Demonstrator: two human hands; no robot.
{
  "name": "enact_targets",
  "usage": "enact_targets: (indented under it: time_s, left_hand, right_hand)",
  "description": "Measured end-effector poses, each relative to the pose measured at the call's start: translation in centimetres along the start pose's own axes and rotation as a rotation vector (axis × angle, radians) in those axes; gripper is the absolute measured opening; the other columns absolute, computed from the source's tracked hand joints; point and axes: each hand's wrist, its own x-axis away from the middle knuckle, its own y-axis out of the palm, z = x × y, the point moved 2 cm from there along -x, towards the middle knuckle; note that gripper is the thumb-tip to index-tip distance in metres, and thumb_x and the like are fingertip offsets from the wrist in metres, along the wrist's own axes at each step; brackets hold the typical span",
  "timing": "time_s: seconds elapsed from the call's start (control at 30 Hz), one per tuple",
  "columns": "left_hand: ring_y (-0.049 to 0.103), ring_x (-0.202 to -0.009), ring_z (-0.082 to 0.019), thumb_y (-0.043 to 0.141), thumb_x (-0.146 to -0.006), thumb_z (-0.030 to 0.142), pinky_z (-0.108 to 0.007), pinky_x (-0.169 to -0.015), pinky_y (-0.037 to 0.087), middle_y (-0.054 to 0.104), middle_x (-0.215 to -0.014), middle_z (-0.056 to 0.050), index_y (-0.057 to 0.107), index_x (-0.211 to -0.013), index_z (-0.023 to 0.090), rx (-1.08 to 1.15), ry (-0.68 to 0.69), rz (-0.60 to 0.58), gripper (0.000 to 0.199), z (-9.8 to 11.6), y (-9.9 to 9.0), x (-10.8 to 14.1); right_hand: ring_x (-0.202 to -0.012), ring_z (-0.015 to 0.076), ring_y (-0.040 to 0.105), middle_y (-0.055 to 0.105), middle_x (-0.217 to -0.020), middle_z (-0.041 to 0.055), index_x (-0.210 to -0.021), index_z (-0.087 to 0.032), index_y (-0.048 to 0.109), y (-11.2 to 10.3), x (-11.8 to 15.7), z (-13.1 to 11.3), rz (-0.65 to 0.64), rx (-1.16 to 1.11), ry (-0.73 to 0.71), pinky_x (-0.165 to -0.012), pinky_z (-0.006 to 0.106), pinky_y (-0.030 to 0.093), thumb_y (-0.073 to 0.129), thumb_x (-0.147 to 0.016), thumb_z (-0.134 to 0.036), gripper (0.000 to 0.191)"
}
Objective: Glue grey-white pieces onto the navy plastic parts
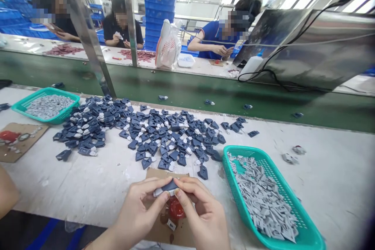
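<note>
Between the fingertips of both hands is a small dark blue and light grey plastic part [166, 188]. My left hand [140, 207] pinches its left end, and my right hand [202, 211] pinches the right end; the fingers partly cover it. Below them lies a piece of brown cardboard [156, 238] with a glossy red blob [176, 208] on it. A small grey piece [171, 225] rests on the cardboard near the blob. Just beyond my hands spreads a pile of dark blue plastic parts [175, 133], many with whitish ends.
At right stands a green basket [231, 175] of grey pieces; another green basket [17, 105] is at far left. A second cardboard [26, 150] with red stuff lies left, near somebody's arm [7, 191]. Across the green belt [187, 101], several people work behind metal posts [90, 39].
</note>
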Motion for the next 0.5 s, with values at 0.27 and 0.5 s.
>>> enact_targets:
  time_s: [0.27, 0.5]
  left_hand:
    - [0.074, -0.096, -0.028, 0.082, -0.074, 0.036, -0.038, -0.09, 0.057, 0.079, -0.1, -0.012, 0.072, -0.116, 0.012, -0.368, 0.093, 0.19, 0.049, 6.6, -6.9, -15.2]
    - [0.064, -0.111, -0.03, 0.066, -0.091, 0.032, -0.048, -0.095, 0.053, 0.067, -0.12, -0.008, 0.066, -0.113, 0.011, -0.673, 0.043, 0.35, 0.03, 9.8, -12.5, -28.0]
  right_hand:
    - [-0.094, 0.0249, 0.071, 0.073, -0.114, 0.009, -0.115, -0.028, 0.074, -7.5, -1.2, 1.2, 0.134, 0.272, 0.02, -0.087, 0.035, 0.06, 0.062, -0.091, -0.044, 0.032]
    - [-0.092, 0.0284, 0.072, 0.075, -0.108, 0.0074, -0.099, -0.028, 0.076, -18.3, -1.6, 3.0, 0.371, 0.766, -0.005, -0.072, 0.036, 0.06, 0.056, -0.09, -0.044, 0.027]
